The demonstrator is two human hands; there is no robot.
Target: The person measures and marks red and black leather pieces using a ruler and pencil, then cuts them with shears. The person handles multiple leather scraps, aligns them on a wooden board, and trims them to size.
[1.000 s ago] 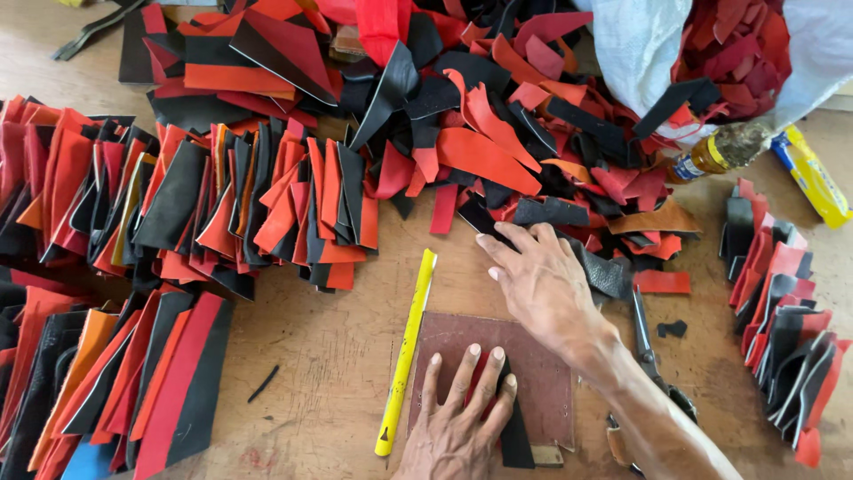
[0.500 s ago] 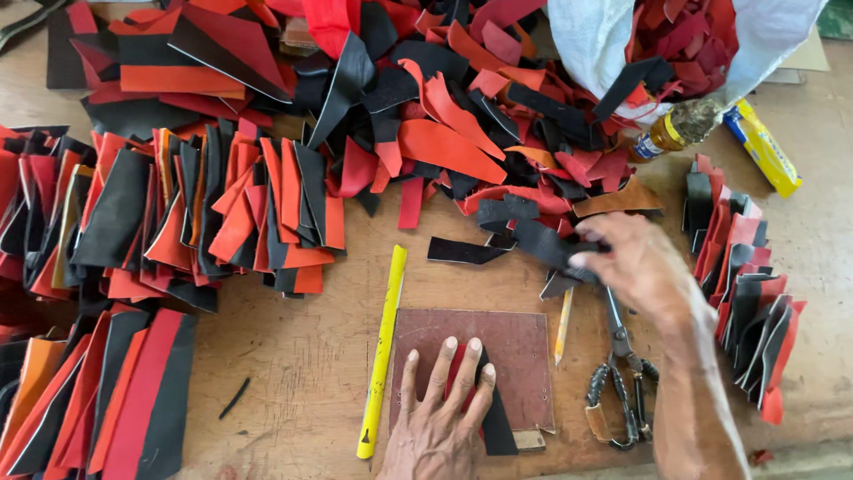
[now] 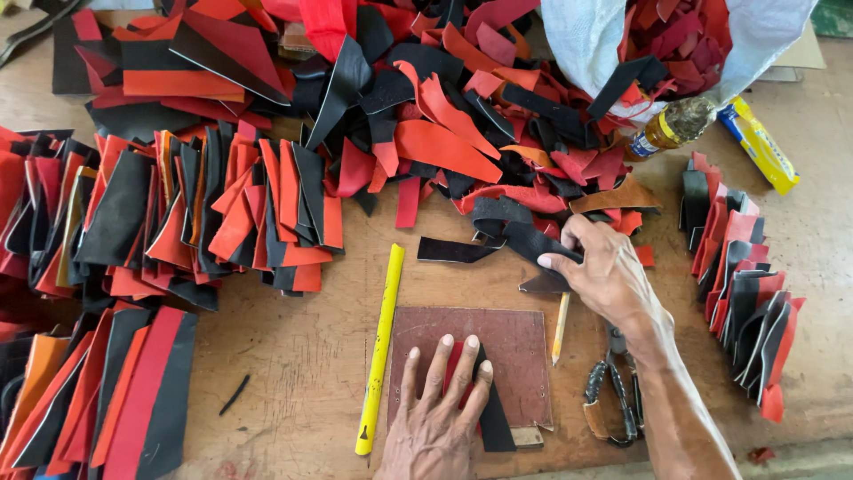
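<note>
The left hand [image 3: 440,404] lies flat, palm down, fingers spread. The right hand [image 3: 604,271] reaches forward, fingers curled in a pinch.

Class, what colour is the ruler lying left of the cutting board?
Yellow ruler, clearest in the head view.

yellow ruler [image 3: 379,347] left of the board; scissors [image 3: 611,398] by the table edge | white sack [image 3: 586,44] of scraps up top; bottle [image 3: 671,126] and yellow box [image 3: 758,144] just beside it
</note>
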